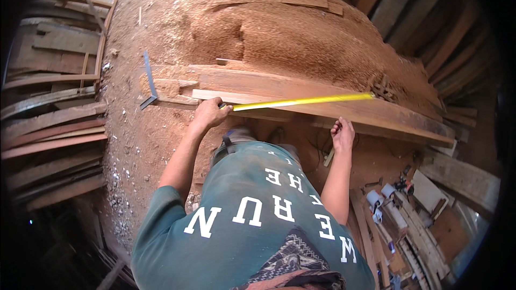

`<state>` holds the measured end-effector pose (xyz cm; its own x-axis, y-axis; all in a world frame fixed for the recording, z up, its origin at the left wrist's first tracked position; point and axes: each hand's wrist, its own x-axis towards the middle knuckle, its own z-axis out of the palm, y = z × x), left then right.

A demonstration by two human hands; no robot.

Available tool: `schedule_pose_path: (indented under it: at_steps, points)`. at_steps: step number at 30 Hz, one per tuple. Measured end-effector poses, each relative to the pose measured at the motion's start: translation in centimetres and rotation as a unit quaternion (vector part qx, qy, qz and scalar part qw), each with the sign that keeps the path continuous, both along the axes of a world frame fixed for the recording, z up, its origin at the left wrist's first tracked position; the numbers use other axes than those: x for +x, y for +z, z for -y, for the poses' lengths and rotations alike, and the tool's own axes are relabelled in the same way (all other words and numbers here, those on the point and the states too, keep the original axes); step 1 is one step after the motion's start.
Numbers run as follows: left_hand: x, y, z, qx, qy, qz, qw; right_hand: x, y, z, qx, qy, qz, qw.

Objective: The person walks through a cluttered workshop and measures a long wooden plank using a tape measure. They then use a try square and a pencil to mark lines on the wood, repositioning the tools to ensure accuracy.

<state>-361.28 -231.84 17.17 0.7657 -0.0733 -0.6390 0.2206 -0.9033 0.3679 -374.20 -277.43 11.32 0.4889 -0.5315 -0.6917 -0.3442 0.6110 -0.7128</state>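
Observation:
My left hand point(210, 113) is closed around the case of a tape measure, largely hidden by the fingers. Its yellow tape blade point(302, 100) extends rightward over a long, thick wooden beam point(342, 109), and the far tip is near scraps at the beam's far edge. A pale wooden strip point(225, 96) lies along the beam, just beyond my left hand. My right hand point(342, 135) is beside the near edge, below the tape, with its fingers curled in and no object visible in them. A try square point(150, 78) rests at the beam's left end.
Reddish sawdust point(282, 32) is heaped beyond the beam. Stacked boards point(56, 129) line the left side, and more planks point(399, 12) lean at the upper right. Tools and timber offcuts point(403, 217) lie at the lower right. A small wood scrap point(329, 158) is beside my right wrist.

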Motion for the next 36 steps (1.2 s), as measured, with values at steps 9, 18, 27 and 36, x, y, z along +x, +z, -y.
schedule_pose_path:
  at_steps: [9,18,27,36]
  points:
    - [2.7,-6.7,-11.4,0.088,0.277,0.155,0.944,-0.7,1.3,-7.7,-0.128,0.274,-0.065,0.951]
    - [7.7,-17.7,-19.6,0.159,0.214,0.187,0.945,-11.4,-3.4,-4.7,-0.373,0.345,-0.163,0.846]
    - [11.3,-15.0,-14.4,0.284,0.28,0.239,0.885,-31.5,-9.4,-6.1,-0.234,0.141,-0.386,0.881]
    - [15.4,-1.0,16.6,-0.119,-0.032,0.445,0.887,-38.0,-13.8,-7.7,-0.03,0.064,-0.259,0.963]
